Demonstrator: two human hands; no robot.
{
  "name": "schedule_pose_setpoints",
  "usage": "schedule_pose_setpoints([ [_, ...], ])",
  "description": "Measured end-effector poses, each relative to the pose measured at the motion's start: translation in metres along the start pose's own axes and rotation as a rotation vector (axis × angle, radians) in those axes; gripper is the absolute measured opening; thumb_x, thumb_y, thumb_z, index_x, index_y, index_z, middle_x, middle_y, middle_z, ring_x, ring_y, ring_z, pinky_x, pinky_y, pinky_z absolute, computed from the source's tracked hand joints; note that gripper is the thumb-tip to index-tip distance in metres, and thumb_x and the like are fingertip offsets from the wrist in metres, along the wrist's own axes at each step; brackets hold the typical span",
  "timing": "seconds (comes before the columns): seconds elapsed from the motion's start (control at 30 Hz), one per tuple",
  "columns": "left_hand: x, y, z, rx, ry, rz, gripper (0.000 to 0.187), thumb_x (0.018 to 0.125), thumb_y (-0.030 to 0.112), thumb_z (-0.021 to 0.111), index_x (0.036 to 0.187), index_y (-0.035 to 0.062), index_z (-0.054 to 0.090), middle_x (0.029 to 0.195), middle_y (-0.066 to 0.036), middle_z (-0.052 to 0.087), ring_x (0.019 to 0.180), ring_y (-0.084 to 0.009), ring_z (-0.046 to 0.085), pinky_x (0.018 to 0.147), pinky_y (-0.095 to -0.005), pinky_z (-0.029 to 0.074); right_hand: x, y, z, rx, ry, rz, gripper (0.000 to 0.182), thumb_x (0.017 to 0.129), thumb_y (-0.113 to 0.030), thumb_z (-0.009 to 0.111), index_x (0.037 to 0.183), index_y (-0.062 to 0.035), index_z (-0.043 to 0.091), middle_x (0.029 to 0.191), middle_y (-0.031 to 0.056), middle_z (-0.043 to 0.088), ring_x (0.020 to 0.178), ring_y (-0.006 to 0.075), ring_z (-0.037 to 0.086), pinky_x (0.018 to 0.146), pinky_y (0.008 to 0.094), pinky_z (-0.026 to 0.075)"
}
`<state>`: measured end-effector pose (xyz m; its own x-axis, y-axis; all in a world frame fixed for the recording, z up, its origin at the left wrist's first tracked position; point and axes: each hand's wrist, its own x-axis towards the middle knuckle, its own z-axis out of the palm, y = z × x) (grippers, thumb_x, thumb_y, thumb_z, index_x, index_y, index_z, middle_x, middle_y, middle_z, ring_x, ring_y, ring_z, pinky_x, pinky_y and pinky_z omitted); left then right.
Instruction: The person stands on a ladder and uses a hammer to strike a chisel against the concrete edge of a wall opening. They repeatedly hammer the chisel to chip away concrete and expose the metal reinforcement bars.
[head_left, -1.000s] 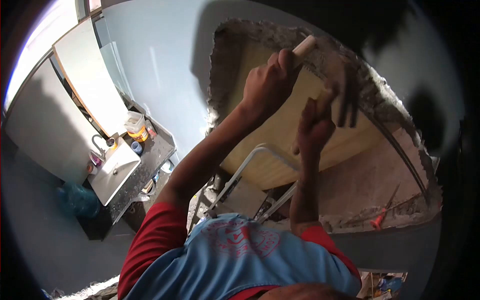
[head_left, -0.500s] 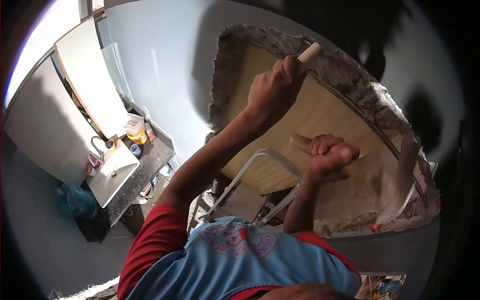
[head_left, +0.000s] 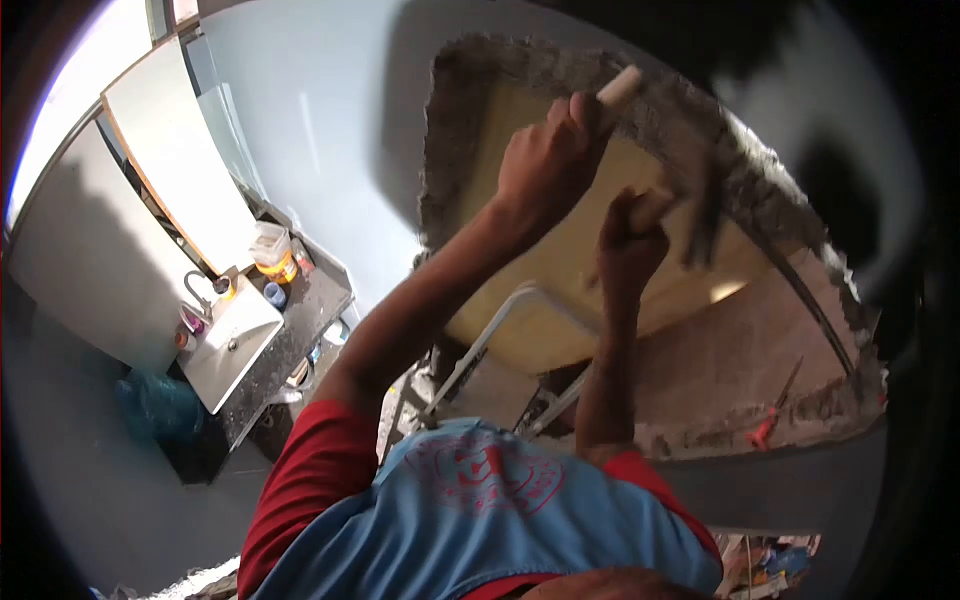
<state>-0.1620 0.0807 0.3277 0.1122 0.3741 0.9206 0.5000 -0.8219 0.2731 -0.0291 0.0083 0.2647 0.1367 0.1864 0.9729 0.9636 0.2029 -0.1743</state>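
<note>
Hammer (head_left: 652,208), its dark head blurred, sits in the curled right hand (head_left: 632,240), in front of the broken wall opening (head_left: 762,165); the left hand (head_left: 550,155), closed too, holds a pale wooden handle (head_left: 621,88) near the opening's ragged upper edge, while an orange-red tool (head_left: 763,430) lies on the lower ledge (head_left: 695,438)

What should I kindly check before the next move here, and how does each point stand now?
1. Left hand closed around the wooden handle: ok.
2. Right hand closed around the hammer-like tool: ok.
3. Hands gloved: not ok, both bare.
4. Red-handled tool off the broken ledge: not ok, lying there.
5. White metal frame footed firmly: cannot tell, its feet are hidden.
</note>
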Motion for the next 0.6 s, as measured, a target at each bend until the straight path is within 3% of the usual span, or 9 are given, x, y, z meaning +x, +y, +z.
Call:
schedule_pose_setpoints([
  [0.03, -0.005, 0.002, 0.000, 0.007, -0.008, -0.001, 0.030, 0.094, 0.029, 0.058, 0.090, 0.0029, 0.042, 0.072, -0.016, 0.060, 0.051, -0.0351, 0.061, 0.041, -0.0437, 0.049, 0.001, -0.006, -0.005, 0.186, -0.085, 0.334, 0.020, 0.092, -0.013, 0.063, 0.076, -0.0008, 0.059, 0.069, 0.0089, 0.066, 0.061, 0.0164, 0.065, 0.049, 0.0306, 0.045],
  [0.1, 0.011, -0.001, 0.000, 0.032, 0.048, 0.012, 0.031, 0.093, 0.027, 0.060, 0.089, 0.0036, 0.041, 0.072, -0.017, 0.061, 0.052, -0.0364, 0.062, 0.042, -0.0444, 0.050, 0.022, -0.022, -0.044, 0.196, 0.068, 0.235, 0.029, 0.095, -0.016, 0.060, 0.069, -0.0023, 0.058, 0.059, 0.0036, 0.061, 0.049, 0.0156, 0.059, 0.045, 0.0308, 0.043],
  [0.13, 0.007, 0.002, 0.000, 0.027, 0.032, 0.002, 0.030, 0.093, 0.027, 0.060, 0.089, 0.0034, 0.042, 0.072, -0.017, 0.061, 0.052, -0.0363, 0.062, 0.041, -0.0443, 0.050, 0.030, -0.051, -0.061, 0.437, 0.166, 0.414, 0.023, 0.095, -0.018, 0.061, 0.079, -0.0014, 0.060, 0.057, 0.0022, 0.051, 0.049, 0.0095, 0.050, 0.046, 0.0270, 0.044],
  [0.23, 0.007, 0.007, -0.003, 0.019, 0.018, -0.016, 0.030, 0.094, 0.027, 0.060, 0.089, 0.0030, 0.042, 0.072, -0.018, 0.062, 0.051, -0.0362, 0.062, 0.041, -0.0443, 0.050, 0.033, -0.059, -0.078, 1.030, 0.338, 0.101, 0.025, 0.097, -0.020, 0.057, 0.078, -0.0040, 0.060, 0.055, 0.0044, 0.048, 0.046, 0.0122, 0.048, 0.045, 0.0275, 0.044],
  [0.27, 0.007, 0.007, -0.004, 0.022, -0.001, -0.027, 0.029, 0.094, 0.026, 0.060, 0.089, 0.0028, 0.043, 0.073, -0.018, 0.063, 0.051, -0.0362, 0.062, 0.041, -0.0443, 0.049, 0.027, -0.050, -0.067, 1.032, 0.339, 0.100, 0.025, 0.097, -0.020, 0.057, 0.078, -0.0040, 0.060, 0.055, 0.0044, 0.048, 0.046, 0.0122, 0.048, 0.045, 0.0275, 0.044],
  [0.37, 0.007, 0.004, -0.004, -0.014, 0.004, -0.018, 0.029, 0.094, 0.026, 0.060, 0.089, 0.0026, 0.044, 0.074, -0.019, 0.063, 0.052, -0.0369, 0.062, 0.041, -0.0448, 0.049, 0.004, 0.002, -0.004, 0.166, 0.279, -0.201, 0.042, 0.097, -0.031, 0.054, 0.071, 0.0019, 0.059, 0.058, 0.0155, 0.060, 0.048, 0.0227, 0.060, 0.046, 0.0372, 0.046],
  [0.43, 0.001, 0.007, -0.001, -0.044, -0.010, -0.039, 0.029, 0.094, 0.027, 0.059, 0.089, 0.0025, 0.044, 0.074, -0.019, 0.063, 0.052, -0.0373, 0.062, 0.041, -0.0453, 0.049, 0.018, -0.012, -0.008, -0.126, -0.248, 0.151, 0.037, 0.095, -0.024, 0.059, 0.068, 0.0018, 0.060, 0.057, 0.0178, 0.060, 0.050, 0.0226, 0.063, 0.046, 0.0395, 0.045],
  [0.5, 0.012, 0.003, -0.002, -0.057, 0.030, -0.039, 0.030, 0.094, 0.027, 0.059, 0.088, 0.0025, 0.044, 0.074, -0.019, 0.063, 0.053, -0.0378, 0.062, 0.042, -0.0458, 0.049, 0.031, -0.025, -0.026, -0.091, -0.165, 0.036, 0.037, 0.093, -0.017, 0.061, 0.061, 0.0015, 0.057, 0.049, 0.0146, 0.052, 0.047, 0.0199, 0.060, 0.046, 0.0379, 0.043],
  [0.6, 0.007, 0.005, -0.006, -0.062, -0.003, -0.046, 0.030, 0.095, 0.028, 0.058, 0.088, 0.0021, 0.044, 0.074, -0.020, 0.063, 0.055, -0.0383, 0.063, 0.044, -0.0465, 0.050, 0.010, -0.043, -0.047, 0.592, 0.094, 0.408, 0.030, 0.094, -0.011, 0.057, 0.066, -0.0008, 0.052, 0.056, 0.0108, 0.047, 0.045, 0.0170, 0.050, 0.044, 0.0328, 0.039],
])
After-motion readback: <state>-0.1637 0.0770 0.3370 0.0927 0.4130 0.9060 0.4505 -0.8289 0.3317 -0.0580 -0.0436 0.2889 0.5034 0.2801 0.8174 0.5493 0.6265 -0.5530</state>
